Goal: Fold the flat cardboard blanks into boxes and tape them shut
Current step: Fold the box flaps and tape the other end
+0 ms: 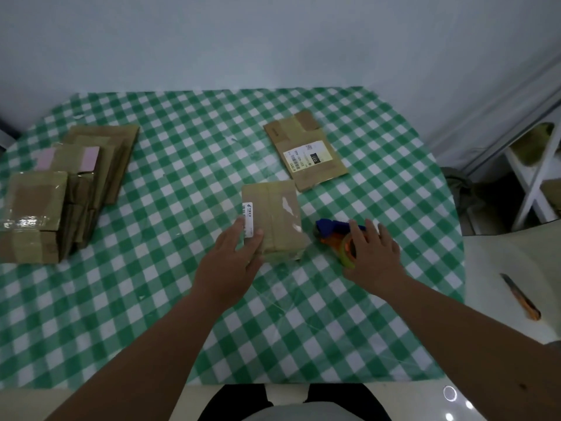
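Cardboard box point(274, 218), taped, sits mid-table on the checked cloth point(170, 299); left hand point(232, 262) lies flat-fingered against its near-left edge, right hand point(375, 253) rests spread over the tape dispenser point(337, 238).

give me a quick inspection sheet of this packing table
surface: table under a green and white checked cloth.
job's things: taped box at centre; flat cardboard blank with a label behind it; stack of taped boxes at far left; tape dispenser right of the centre box.
clutter: utility knife on the white surface at right.
hands: left hand rests open on the centre box; right hand lies open on the dispenser.
cables: nothing seen.
surroundings: pale wall; white rack at right.
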